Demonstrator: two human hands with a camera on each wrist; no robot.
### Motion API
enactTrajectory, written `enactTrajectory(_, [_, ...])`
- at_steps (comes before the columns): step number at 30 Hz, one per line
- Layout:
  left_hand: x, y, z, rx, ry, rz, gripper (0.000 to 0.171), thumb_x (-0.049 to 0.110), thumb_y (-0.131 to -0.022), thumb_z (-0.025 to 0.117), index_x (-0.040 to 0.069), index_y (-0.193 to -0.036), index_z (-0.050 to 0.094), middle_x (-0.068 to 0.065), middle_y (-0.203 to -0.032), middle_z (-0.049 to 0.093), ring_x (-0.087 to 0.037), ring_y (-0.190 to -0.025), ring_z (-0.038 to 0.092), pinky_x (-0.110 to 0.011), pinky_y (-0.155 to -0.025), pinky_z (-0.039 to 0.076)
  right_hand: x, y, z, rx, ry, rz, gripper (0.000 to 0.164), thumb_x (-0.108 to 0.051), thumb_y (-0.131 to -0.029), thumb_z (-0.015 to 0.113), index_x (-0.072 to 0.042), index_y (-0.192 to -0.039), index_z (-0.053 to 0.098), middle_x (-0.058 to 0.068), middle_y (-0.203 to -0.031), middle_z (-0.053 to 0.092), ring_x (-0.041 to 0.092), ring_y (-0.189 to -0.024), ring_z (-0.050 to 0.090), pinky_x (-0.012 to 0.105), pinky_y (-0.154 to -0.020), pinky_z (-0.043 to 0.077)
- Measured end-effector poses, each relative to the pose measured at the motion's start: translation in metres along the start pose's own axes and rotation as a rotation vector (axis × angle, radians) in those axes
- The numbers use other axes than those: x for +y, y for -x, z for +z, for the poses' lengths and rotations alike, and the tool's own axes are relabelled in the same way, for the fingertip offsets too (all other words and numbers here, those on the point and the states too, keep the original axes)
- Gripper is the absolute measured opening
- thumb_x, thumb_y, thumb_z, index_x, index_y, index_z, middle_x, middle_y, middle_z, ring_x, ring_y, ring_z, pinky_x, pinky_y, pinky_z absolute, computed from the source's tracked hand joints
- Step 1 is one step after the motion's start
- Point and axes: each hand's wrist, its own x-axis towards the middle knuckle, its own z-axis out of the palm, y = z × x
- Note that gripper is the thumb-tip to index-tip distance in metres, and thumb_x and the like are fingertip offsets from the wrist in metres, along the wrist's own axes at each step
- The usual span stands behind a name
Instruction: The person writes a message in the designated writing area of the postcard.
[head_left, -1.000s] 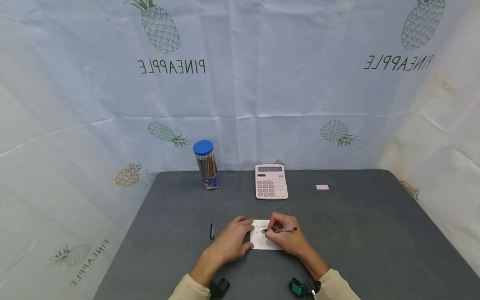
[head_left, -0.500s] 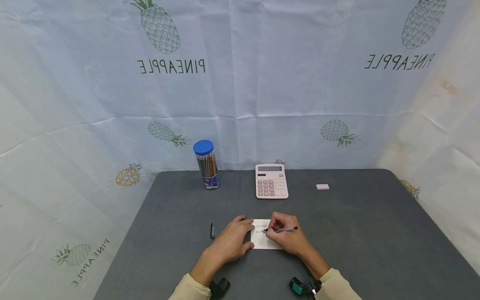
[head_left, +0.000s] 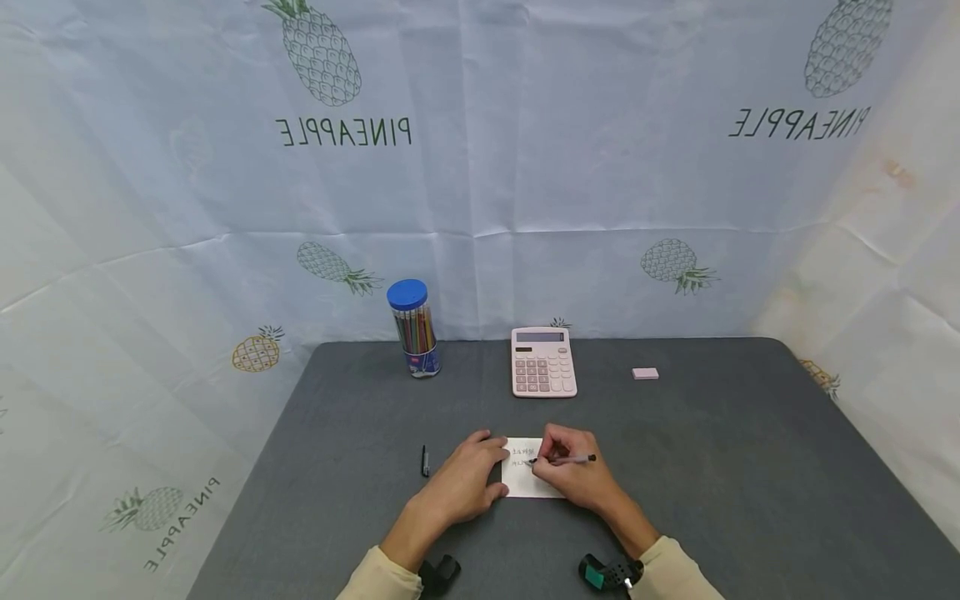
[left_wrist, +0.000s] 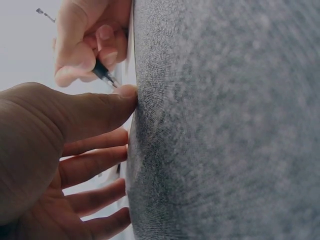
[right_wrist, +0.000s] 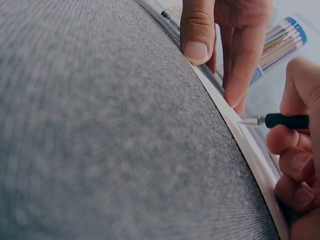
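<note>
A small sheet of white paper (head_left: 521, 483) with short lines of dark handwriting lies on the dark grey table. My right hand (head_left: 573, 471) pinches a pen (head_left: 573, 458), its tip on the paper at the second line of writing. The pen's dark grip (right_wrist: 285, 121) and metal tip show in the right wrist view. At the paper's left edge rests my left hand (head_left: 465, 479), thumb and fingertips pressing down, fingers spread and fairly straight. A black pen cap (head_left: 425, 461) lies on the table to the left of that hand.
Toward the back stands a clear tub of pencils (head_left: 415, 332) with a blue lid. A pink calculator (head_left: 543, 363) lies behind the paper, and a small pink eraser (head_left: 644, 374) sits to its right. A pineapple-print cloth (head_left: 570, 183) hangs behind the table (head_left: 712, 467).
More strokes have appeared on the second line of writing as the pen tip shifted slightly to the right. The left hand has stayed in place.
</note>
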Motion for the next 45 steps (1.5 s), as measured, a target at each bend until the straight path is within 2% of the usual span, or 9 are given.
enactTrajectory(10, [-0.0009, -0.0003, 0.0014, 0.007, 0.001, -0.001, 0.047, 0.021, -0.091, 0.092, 0.004, -0.132, 0.077, -0.011, -0.149, 0.07, -0.038, -0.146, 0.06, -0.051, -0.122, 0.052, -0.0008, -0.0005, -0.0014, -0.019, 0.007, 0.031, 0.034, 0.009, -0.075, 0.074, -0.024, -0.074, 0.062, -0.015, -0.063, 0.05, -0.003, -0.054, 0.04, 0.015, -0.05, 0.029])
enactTrajectory(14, [-0.0011, 0.0001, 0.0025, 0.004, -0.001, -0.003, 0.048, 0.021, -0.091, 0.092, 0.004, -0.133, 0.077, -0.011, -0.149, 0.07, -0.038, -0.146, 0.06, -0.051, -0.122, 0.052, -0.001, 0.0003, -0.0031, 0.015, -0.007, 0.06, 0.037, 0.01, -0.077, 0.074, -0.024, -0.073, 0.062, -0.013, -0.064, 0.055, -0.001, -0.055, 0.044, 0.016, -0.05, 0.032])
enactTrajectory(19, [-0.0012, 0.0005, 0.0038, 0.0, -0.005, -0.001, 0.048, 0.022, -0.091, 0.092, 0.004, -0.133, 0.077, -0.01, -0.149, 0.07, -0.037, -0.145, 0.06, -0.05, -0.122, 0.052, -0.0011, 0.0022, -0.0056, 0.059, 0.036, 0.095, 0.037, 0.008, -0.078, 0.075, -0.026, -0.074, 0.061, -0.014, -0.067, 0.059, 0.0, -0.057, 0.048, 0.017, -0.05, 0.036])
enactTrajectory(29, [-0.0017, 0.0004, 0.0035, -0.002, -0.008, 0.002, 0.048, 0.022, -0.091, 0.091, 0.004, -0.133, 0.077, -0.01, -0.15, 0.07, -0.037, -0.145, 0.06, -0.049, -0.122, 0.051, -0.0004, 0.0055, -0.0065, 0.004, 0.01, 0.075, 0.035, 0.008, -0.082, 0.077, -0.025, -0.08, 0.065, -0.012, -0.07, 0.06, 0.001, -0.061, 0.049, 0.017, -0.052, 0.038])
enactTrajectory(45, [-0.0021, -0.001, 0.0029, -0.012, 0.005, -0.012, 0.049, 0.022, -0.092, 0.091, 0.004, -0.135, 0.076, -0.009, -0.151, 0.069, -0.036, -0.147, 0.059, -0.05, -0.123, 0.051, -0.002, 0.0047, -0.006, -0.016, 0.037, 0.083, 0.035, 0.005, -0.082, 0.078, -0.027, -0.079, 0.065, -0.014, -0.068, 0.059, -0.001, -0.058, 0.047, 0.016, -0.052, 0.036])
